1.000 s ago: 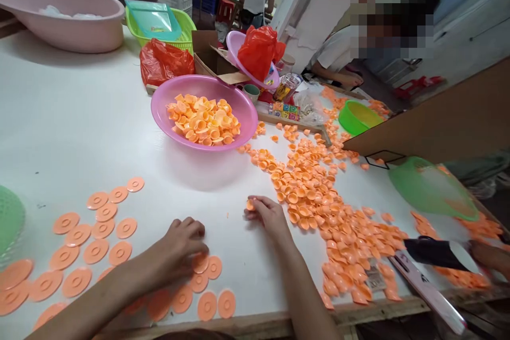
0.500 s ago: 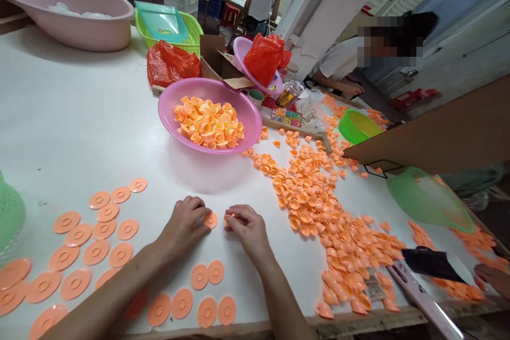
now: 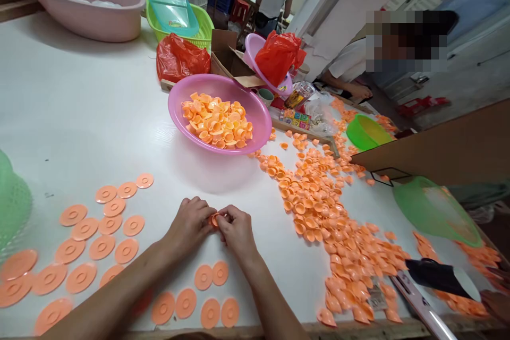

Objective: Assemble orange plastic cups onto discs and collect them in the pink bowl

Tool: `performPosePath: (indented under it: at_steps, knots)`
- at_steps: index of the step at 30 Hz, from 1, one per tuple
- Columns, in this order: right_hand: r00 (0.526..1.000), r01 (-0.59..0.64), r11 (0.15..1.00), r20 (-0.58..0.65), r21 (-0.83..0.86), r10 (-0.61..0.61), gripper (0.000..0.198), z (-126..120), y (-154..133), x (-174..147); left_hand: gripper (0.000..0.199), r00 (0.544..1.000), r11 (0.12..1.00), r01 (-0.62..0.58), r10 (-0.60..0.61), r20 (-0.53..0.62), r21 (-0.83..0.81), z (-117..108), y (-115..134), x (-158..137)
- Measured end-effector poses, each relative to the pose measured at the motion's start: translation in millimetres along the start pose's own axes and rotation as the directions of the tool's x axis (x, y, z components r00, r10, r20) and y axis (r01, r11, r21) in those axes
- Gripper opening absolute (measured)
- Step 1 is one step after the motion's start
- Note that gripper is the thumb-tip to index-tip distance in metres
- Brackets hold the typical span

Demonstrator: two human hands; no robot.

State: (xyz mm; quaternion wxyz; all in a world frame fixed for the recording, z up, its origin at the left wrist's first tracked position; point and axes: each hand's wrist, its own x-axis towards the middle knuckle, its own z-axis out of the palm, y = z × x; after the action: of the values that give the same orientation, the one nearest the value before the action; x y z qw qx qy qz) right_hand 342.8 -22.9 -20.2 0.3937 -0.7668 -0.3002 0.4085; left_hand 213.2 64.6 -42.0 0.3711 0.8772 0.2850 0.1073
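Observation:
My left hand (image 3: pixel 191 224) and my right hand (image 3: pixel 238 229) meet just above the white table. Pinched in the left is a small orange disc, mostly covered by fingers. The right presses a little orange cup (image 3: pixel 215 220) against it; how the two fit is hidden. Several flat orange discs with a raised ring, such as one disc (image 3: pixel 102 247), lie to the left of my left forearm. More discs (image 3: pixel 185 303) rest between my forearms. On the right spreads a large heap of orange cups (image 3: pixel 319 196).
A pink basin (image 3: pixel 179 111) holding orange cups stands beyond my hands. Behind it are a red bag (image 3: pixel 179 58) and an open cardboard box (image 3: pixel 223 56). Green baskets (image 3: pixel 14 202) sit at the left edge and far right. Another person (image 3: pixel 346 71) works across the table.
My right hand has moved left, bringing the cup to the disc in my left hand; the gap between the hands has closed. The whole view has shifted slightly.

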Motion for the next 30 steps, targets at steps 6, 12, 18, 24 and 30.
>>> performPosePath:
  at_steps: [6, 12, 18, 24, 30]
  knots:
    - [0.998, 0.055, 0.995, 0.036, -0.085, -0.052, 0.01, -4, 2, 3, 0.014, 0.993, 0.972, 0.106, -0.091, 0.078, -0.208, -11, 5, 7]
    - [0.998, 0.045, 0.998, 0.038, -0.04, -0.043, 0.011, -3, 6, 1, 0.021, 0.991, 0.943, 0.126, -0.103, 0.09, -0.308, -9, -1, 8]
    - [0.992, 0.126, 0.982, 0.042, -0.143, -0.121, 0.015, -6, 5, 2, 0.013, 0.925, 0.916, 0.379, -0.377, 0.043, -0.134, -11, 23, 12]
    - [0.975, 0.196, 0.952, -0.058, -0.234, -0.215, 0.021, 6, 12, -8, 0.024, 0.941, 0.941, 0.334, -0.336, -0.03, -0.058, 0, 28, 7]
    - [0.919, -0.015, 0.991, 0.388, -0.13, 0.065, 0.012, -44, -2, 29, 0.029, 0.941, 0.942, 0.337, -0.337, -0.032, 0.001, 5, 23, 0]
